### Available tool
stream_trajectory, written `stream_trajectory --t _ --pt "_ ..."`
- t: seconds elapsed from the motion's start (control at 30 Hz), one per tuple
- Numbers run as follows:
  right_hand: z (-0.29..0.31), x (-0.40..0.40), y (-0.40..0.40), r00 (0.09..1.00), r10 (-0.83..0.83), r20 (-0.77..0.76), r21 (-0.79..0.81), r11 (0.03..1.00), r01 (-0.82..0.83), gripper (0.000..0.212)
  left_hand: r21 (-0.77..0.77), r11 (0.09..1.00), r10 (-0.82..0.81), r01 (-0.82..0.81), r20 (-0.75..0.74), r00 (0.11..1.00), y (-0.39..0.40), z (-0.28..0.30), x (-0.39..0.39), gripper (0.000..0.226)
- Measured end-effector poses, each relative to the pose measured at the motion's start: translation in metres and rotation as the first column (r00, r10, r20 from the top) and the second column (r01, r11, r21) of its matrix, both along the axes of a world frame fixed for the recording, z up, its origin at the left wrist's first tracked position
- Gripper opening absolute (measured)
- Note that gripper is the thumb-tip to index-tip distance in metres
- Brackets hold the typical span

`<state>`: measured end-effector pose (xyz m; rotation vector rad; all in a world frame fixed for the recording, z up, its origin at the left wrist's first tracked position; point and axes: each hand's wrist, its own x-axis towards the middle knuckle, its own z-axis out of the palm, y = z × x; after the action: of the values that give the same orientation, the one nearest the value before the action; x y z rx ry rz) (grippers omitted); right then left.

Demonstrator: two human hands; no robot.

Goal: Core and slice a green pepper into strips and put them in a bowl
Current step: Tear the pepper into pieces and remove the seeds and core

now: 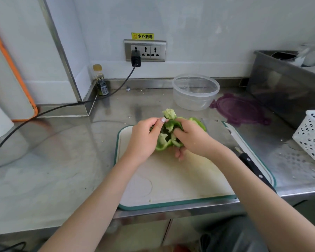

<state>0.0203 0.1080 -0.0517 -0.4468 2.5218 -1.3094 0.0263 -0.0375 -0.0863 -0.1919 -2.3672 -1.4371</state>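
Both hands grip the split pepper (165,140) over the board's (171,179) far edge: left hand (145,138) pinching its wall, right hand (191,138) curled inside. The bowl (195,91) stands beyond the board; the knife (231,140) lies along the board's right side.

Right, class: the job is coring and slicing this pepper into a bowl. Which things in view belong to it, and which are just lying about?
Belong to the job:
green pepper, held in left hand and right hand
seed core
cutting board
knife
clear bowl

Just lying about:
purple lid
small bottle
white basket
plug and cable
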Motion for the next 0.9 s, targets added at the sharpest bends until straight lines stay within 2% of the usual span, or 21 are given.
stream_trajectory --t 0.17,0.27,0.3,0.37,0.43,0.47,0.57,0.7,0.8,0.9 --pt "0.004 -0.001 0.008 0.984 -0.003 0.176 -0.191 0.981 0.037 0.032 0.042 0.999 -0.003 0.001 0.051 0.999 -0.001 0.002 0.002 0.03" --pt "0.011 0.003 0.015 0.985 -0.09 0.148 -0.183 0.976 0.117 0.033 0.066 0.998 0.009 -0.016 0.11 0.994 -0.001 0.004 0.0 0.033" --pt "0.012 0.004 0.015 0.988 -0.129 0.087 -0.151 0.978 0.141 0.032 0.064 0.997 0.029 -0.038 0.13 0.991 -0.002 0.003 -0.001 0.037" --pt "0.009 0.008 0.013 0.958 -0.213 -0.191 -0.04 0.977 0.21 0.027 0.06 0.995 0.072 -0.083 0.167 0.983 -0.004 0.002 -0.005 0.039" --pt "0.003 0.012 0.01 0.855 -0.2 -0.478 0.065 0.963 0.262 0.019 0.091 0.989 0.095 -0.114 0.187 0.978 -0.005 0.002 -0.006 0.027" --pt "0.001 0.014 0.007 0.822 -0.16 -0.547 0.119 0.957 0.266 0.016 0.111 0.987 0.093 -0.117 0.203 0.975 -0.005 0.002 -0.006 0.024" --pt "-0.004 0.014 -0.007 0.812 -0.074 -0.579 0.28 0.917 0.284 0.017 0.132 0.986 0.071 -0.103 0.229 0.971 -0.003 0.001 -0.005 0.026" --pt "0.0 0.004 -0.028 0.802 -0.023 -0.596 0.499 0.772 0.393 0.025 0.089 0.988 0.112 -0.123 0.117 0.987 -0.003 -0.002 -0.006 0.02" --pt "0.007 -0.003 -0.037 0.827 0.012 -0.563 0.586 0.711 0.389 0.022 0.088 0.987 0.136 -0.138 0.036 0.99 -0.001 -0.003 -0.005 0.017" --pt "0.01 -0.008 -0.04 0.856 0.066 -0.513 0.629 0.708 0.322 0.024 0.089 0.982 0.167 -0.167 0.011 0.986 -0.002 -0.003 -0.004 0.02"
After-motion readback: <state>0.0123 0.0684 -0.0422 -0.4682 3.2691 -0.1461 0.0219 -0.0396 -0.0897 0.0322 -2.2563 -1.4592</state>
